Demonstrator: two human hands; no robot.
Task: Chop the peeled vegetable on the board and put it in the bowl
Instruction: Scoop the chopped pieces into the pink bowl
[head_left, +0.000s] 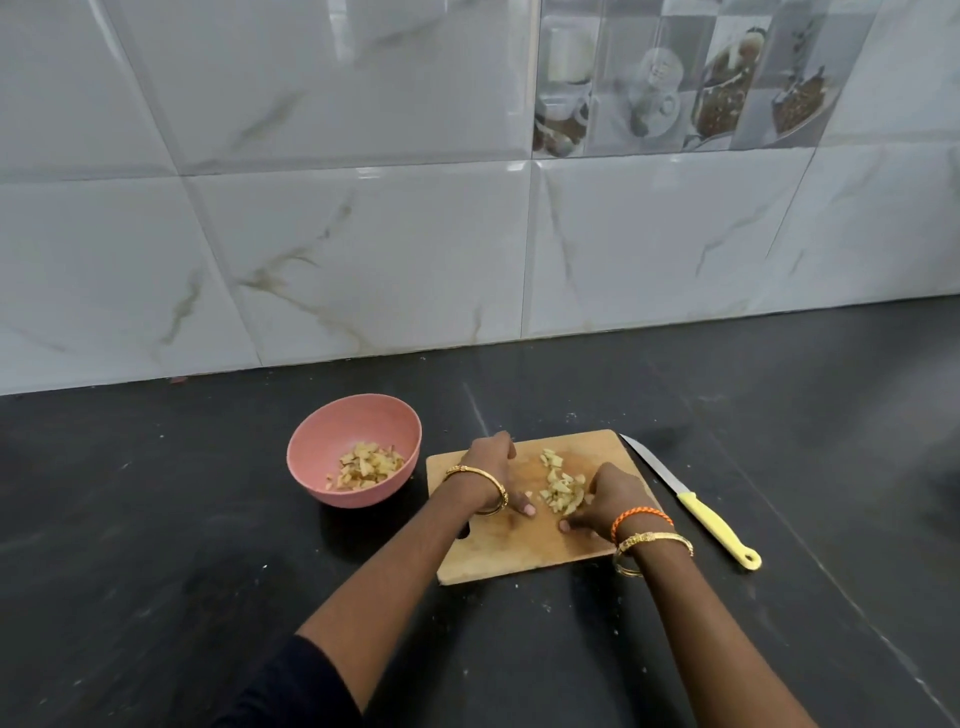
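Gathering looks like the step in hand: both hands rest on the wooden board (524, 551), one on each side of a small heap of chopped pieces (561, 486). The left hand (496, 475) lies curved on the board to the left of the heap, fingers bent down and holding nothing, with a gap between it and the pieces. The right hand (608, 499) is cupped against the right side of the heap, touching it; whether any pieces are actually pinched under its fingers cannot be told. The knife (685, 499) lies set down on the dark counter (156, 545) just beside the board's right edge, which suggests the cutting is finished or nearly so. A pink bowl (311, 441) stands just left of the board and already holds a share of cut pieces. What seems left is to scoop up the heap and carry it across to the bowl, plus the few strays nearer the board's far edge.
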